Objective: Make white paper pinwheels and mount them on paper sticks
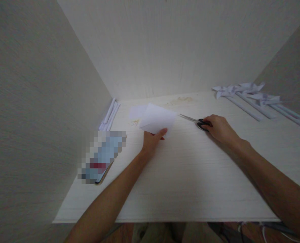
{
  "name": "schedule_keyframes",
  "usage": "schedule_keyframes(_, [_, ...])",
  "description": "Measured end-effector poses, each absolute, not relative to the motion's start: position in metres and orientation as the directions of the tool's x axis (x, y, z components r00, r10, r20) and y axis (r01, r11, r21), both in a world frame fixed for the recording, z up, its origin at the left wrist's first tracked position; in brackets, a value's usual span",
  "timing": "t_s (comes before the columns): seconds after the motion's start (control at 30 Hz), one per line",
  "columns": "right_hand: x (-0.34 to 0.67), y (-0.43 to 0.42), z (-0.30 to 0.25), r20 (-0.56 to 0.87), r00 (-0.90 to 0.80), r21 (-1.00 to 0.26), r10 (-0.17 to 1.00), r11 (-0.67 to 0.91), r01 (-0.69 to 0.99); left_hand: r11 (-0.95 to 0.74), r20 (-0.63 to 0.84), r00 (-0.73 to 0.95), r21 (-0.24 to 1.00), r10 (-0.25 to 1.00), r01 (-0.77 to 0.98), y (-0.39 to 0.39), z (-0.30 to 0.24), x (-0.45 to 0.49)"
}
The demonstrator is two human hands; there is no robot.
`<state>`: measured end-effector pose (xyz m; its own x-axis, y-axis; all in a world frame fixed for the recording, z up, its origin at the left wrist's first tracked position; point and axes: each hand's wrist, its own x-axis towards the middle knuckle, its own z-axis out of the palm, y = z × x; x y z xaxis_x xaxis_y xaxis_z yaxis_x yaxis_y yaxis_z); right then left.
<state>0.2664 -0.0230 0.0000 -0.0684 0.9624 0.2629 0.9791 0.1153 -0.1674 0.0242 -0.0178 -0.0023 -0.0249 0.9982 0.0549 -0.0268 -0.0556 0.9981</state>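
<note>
A single camera, worn on the head, looks forward and steeply down from above the near side of a white tabletop. It is close enough that both forearms enter large from the near corners, while the left hand and the right hand sit smaller, farther off, around mid-frame. The view is wide: it takes in the left wall, the far wall facing it and a piece of the right wall. The tabletop's near edge lies almost level, its right side running out of frame. Below that edge show the legs and strips of floor.
</note>
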Motion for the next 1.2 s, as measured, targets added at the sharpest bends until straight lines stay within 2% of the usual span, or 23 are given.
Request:
schedule_keyframes(0.4, [0.270,-0.019,-0.011,0.236,-0.165,-0.143,0.958,0.202,0.969,-0.059,0.059,0.006,0.998,0.998,-0.012,-0.019,-0.003,0.024])
schedule_keyframes(0.53, [0.270,-0.021,-0.009,0.274,-0.149,-0.184,0.950,0.204,0.962,-0.057,0.058,0.032,0.998,0.998,-0.032,-0.021,-0.001,0.024])
schedule_keyframes(0.63, [0.258,-0.030,0.005,0.416,-0.069,-0.331,0.907,0.221,0.917,-0.055,0.058,0.062,0.997,0.996,-0.058,-0.023,0.000,0.024])
schedule_keyframes(0.7, [0.241,-0.039,0.015,0.519,0.042,-0.527,0.854,0.281,0.802,-0.056,0.063,0.089,0.996,0.994,-0.075,-0.024,0.001,0.025])
schedule_keyframes(0.77, [0.220,-0.047,0.019,0.459,0.132,-0.773,0.879,0.322,0.547,-0.056,0.066,0.118,0.995,0.991,-0.086,-0.026,0.002,0.026])
schedule_keyframes(0.83, [0.197,-0.054,0.015,0.312,0.125,-0.935,0.942,0.280,0.219,-0.052,0.062,0.142,0.996,0.988,-0.077,-0.029,0.004,0.028])
schedule_keyframes(0.9, [0.178,-0.059,0.005,0.209,0.022,-0.977,0.978,0.208,0.039,-0.047,0.054,0.165,0.998,0.985,-0.044,-0.032,0.008,0.031])
schedule_keyframes(0.97, [0.167,-0.062,-0.004,0.181,-0.030,-0.983,0.983,0.181,-0.021,-0.051,0.051,0.192,0.999,0.980,-0.003,-0.036,0.011,0.033])
schedule_keyframes(1.1, [0.168,-0.061,-0.013,0.198,0.102,-0.979,0.975,0.201,-0.022,-0.046,0.039,0.217,0.999,0.975,0.027,-0.039,0.012,0.031])
schedule_keyframes(1.2, [0.176,-0.056,-0.013,0.213,0.139,-0.977,0.967,0.213,0.013,0.057,-0.024,0.298,0.993,0.954,-0.104,-0.033,0.009,0.022])
